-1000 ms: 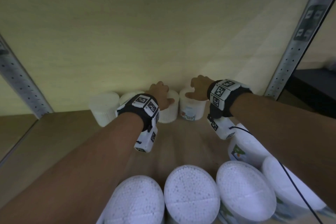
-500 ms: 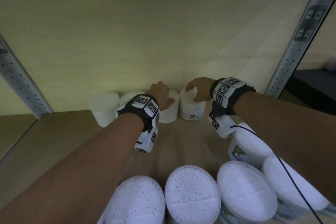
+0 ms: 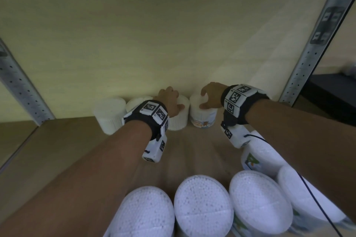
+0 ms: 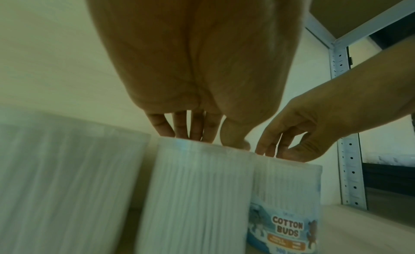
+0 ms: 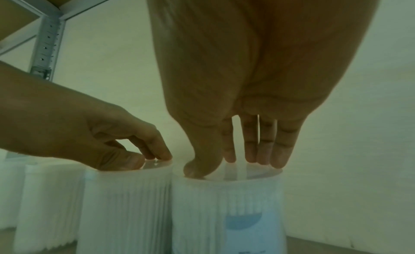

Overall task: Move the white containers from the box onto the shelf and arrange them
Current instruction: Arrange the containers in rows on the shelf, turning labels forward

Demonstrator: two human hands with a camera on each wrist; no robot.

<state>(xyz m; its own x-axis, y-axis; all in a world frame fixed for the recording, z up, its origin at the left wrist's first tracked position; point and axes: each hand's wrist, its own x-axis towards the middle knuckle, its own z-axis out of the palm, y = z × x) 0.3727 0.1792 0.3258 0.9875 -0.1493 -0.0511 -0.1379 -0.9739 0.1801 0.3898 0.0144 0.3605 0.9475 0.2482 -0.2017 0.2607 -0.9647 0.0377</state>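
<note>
Nearest the camera, a row of white containers (image 3: 202,206) stands at the front of the wooden shelf (image 3: 57,146), their lids showing packed cotton-bud tips. Beyond them both forearms reach toward the back wall (image 3: 154,34), each wearing a black wrist band with printed markers.

At the rear, 4 containers stand in a line against the wall. The left hand (image 3: 170,101) sits on top of the third container (image 3: 178,116) from the left; in the left wrist view its fingers (image 4: 179,128) point down, tips and thumb touching the lid's rim in a grasp from above. Just beside it and touching it, the labelled container (image 3: 202,115), marked "COTTON BUDS", stands upright under the right hand (image 3: 212,95). The right wrist view shows the thumb (image 5: 202,162) planted on the near edge of the lid and the 4 fingertips (image 5: 265,151) on the far edge, so the container's top is held between them.

Grey metal uprights (image 3: 317,34) frame the shelf on both sides.
</note>
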